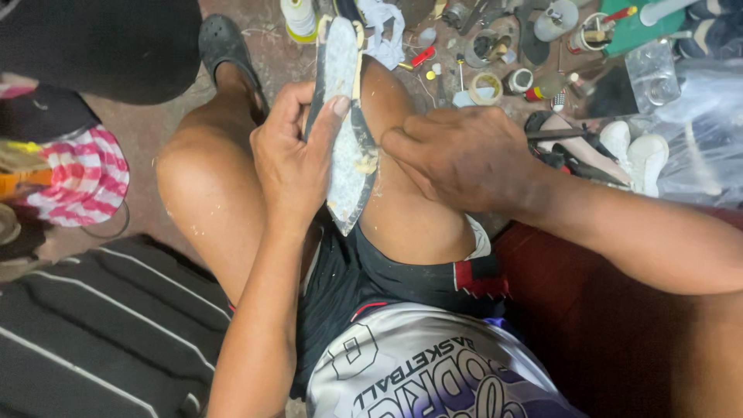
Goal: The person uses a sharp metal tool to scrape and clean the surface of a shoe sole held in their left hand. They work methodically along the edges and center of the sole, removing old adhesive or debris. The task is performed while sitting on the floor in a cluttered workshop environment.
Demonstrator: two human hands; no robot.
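I see my left hand (pixel 290 159) wrapped around a shoe sole (pixel 344 116), the grip pressed together on it: the thumb lies along the pale upper face, and the other fingers curl behind the dark edge. The sole is long and pointed, pale grey on its face with yellowish residue near the lower end, and it lies along my right thigh, its pointed tip just below the left grip and its far end running up past the knee.

My right hand (pixel 464 155) sits just right of that grip, knuckles up, fingers bunched tight, with the fingertips touching the sole's right edge where the yellowish residue shows. I cannot tell whether anything is pinched in them.

Beyond both grips, on the floor (pixel 271 54), lies a clutter of small things: a roll of tape (pixel 486 89), a spool of white thread (pixel 299 17), and assorted tins and tools. To the right of the right grip rests a pair of white shoes (pixel 635 151) beside clear plastic wrap (pixel 696 131). Far to the left of the left grip sits a pink-and-white striped cloth (pixel 85 182). A dark sandal (pixel 224 50) is on my left foot, above the left grip.
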